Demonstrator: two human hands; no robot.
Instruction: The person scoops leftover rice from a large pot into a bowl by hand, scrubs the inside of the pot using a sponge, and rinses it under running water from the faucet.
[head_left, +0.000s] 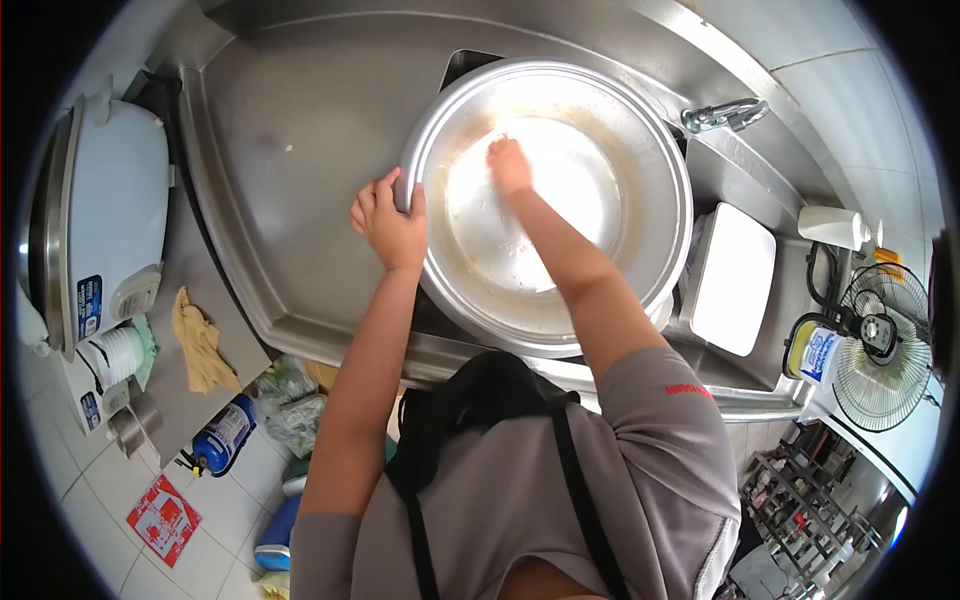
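Observation:
A large round metal basin (640,190) lies over the sink, with brownish stains around its inner wall. My left hand (390,220) grips its left rim, fingers on the outer side and the thumb along the edge. Inside the basin, near the upper left of its bottom, my right hand (511,168) is curled and slightly blurred by motion. Whatever that hand may hold is hidden from view.
A faucet (725,115) stands beyond the basin at the upper right. A white rectangular container (735,280) leans right of it, near a fan (880,345). To the left are a yellow cloth (200,345), a white lidded box (115,220) and a blue cylinder (225,433).

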